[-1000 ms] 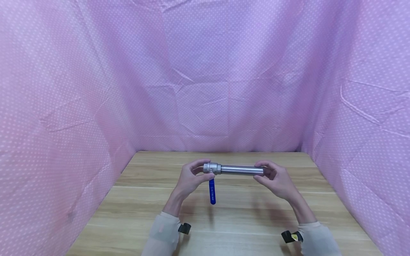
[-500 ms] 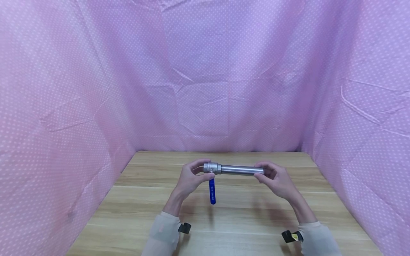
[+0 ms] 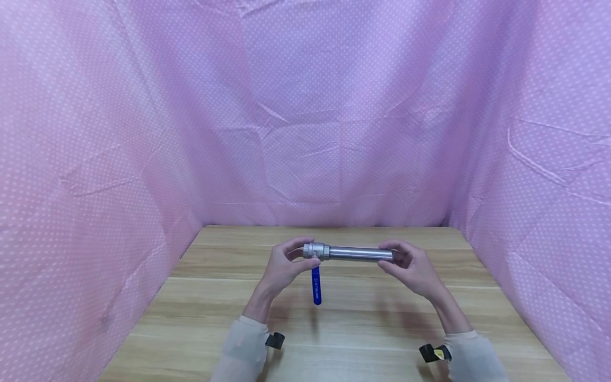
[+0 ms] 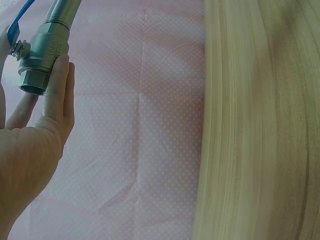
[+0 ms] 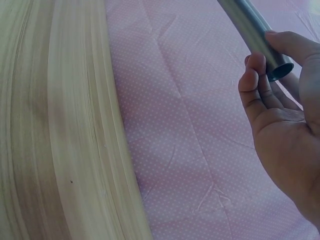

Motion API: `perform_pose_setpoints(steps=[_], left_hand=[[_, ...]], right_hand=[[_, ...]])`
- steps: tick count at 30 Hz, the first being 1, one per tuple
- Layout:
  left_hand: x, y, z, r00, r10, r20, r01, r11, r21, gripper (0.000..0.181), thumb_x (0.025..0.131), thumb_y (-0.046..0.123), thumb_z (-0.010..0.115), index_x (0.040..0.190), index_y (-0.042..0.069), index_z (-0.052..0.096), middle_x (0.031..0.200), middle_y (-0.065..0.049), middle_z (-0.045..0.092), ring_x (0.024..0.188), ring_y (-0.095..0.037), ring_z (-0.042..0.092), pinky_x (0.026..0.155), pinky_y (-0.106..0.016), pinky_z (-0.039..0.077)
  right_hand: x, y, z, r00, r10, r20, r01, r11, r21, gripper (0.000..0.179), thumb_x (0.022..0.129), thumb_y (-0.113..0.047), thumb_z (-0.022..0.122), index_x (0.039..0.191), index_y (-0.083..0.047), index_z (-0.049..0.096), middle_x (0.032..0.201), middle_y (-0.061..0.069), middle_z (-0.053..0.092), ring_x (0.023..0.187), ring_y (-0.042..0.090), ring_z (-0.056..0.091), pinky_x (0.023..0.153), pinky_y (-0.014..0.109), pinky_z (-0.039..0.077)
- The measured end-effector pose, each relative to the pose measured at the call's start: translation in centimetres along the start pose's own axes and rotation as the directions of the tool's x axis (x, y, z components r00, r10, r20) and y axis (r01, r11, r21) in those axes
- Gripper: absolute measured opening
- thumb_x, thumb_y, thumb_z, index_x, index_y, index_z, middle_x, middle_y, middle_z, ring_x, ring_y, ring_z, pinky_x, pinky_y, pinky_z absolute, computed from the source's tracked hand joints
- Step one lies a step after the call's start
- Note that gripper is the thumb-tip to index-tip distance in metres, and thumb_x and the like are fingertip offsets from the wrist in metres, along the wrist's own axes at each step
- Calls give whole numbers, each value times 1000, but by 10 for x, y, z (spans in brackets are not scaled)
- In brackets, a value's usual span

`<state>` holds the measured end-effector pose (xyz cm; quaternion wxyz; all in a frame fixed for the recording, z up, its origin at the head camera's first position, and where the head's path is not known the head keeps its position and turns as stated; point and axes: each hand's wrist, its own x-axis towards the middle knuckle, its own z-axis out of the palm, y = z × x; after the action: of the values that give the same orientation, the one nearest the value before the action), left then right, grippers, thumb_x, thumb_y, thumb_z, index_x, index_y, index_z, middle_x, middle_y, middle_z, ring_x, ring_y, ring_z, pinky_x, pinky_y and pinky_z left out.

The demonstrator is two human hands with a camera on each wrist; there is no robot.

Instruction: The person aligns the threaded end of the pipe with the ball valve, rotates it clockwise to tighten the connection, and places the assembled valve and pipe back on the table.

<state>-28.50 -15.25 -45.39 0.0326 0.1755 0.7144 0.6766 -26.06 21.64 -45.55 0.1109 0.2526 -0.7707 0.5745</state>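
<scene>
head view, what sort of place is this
Probably a makeshift recording booth: pink polka-dot cloth encloses a wood-grain table on three visible sides, and a black device sits at each wrist.

The left hand [image 4: 32, 155] grips a silver metal ball valve with a hexagonal hollow end [image 4: 42, 55]. Raised lettering marks the valve body. The hollow end faces the palm. On the thumb side of the grip, a small silver metal stem assembly [image 4: 21, 50] carries a flat blue lever handle [image 4: 18, 21]. Beyond the fingertips, a straight silver metal tube [image 4: 68, 7] adjoins the valve; ridges ring the joint. Behind the grip: creased pink cloth with white dots [image 4: 115, 135]. Past the cloth, well apart from the fingers: a pale wood-grain tabletop [image 4: 250, 135].
</scene>
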Motion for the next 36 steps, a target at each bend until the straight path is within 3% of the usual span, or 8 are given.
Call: perform_pose_setpoints(steps=[6,21,36], left_hand=[[-1,-1,0,1000,1,4,-1,1000,-1,60,91,14,93,147,18,73,148,-11,71,125,-23,76,103,-34,68],[-1,-1,1,1000,1,3,-1,1000,9,59,91,14,93,147,18,73,149,-11,71,124,-23,76,103,-34,67],[-3,0,2,1000,-3,0,3,1000,17,59,91,16,93,147,21,73,148,-10,71,126,-24,76,105,-37,67]], right_hand=[[0,1,0,1000,-6,16,5,1000,16,38,98,7,81,133,0,68,119,-14,77,96,4,81,77,24,68],[-1,2,0,1000,0,1,0,1000,-1,35,98,7,81,130,0,70,115,-14,78,93,4,80,75,24,68],[-1,1,0,1000,21,-15,-21,999,-50,23,103,1,78,125,0,74,87,-10,73,73,3,69,62,24,60]])
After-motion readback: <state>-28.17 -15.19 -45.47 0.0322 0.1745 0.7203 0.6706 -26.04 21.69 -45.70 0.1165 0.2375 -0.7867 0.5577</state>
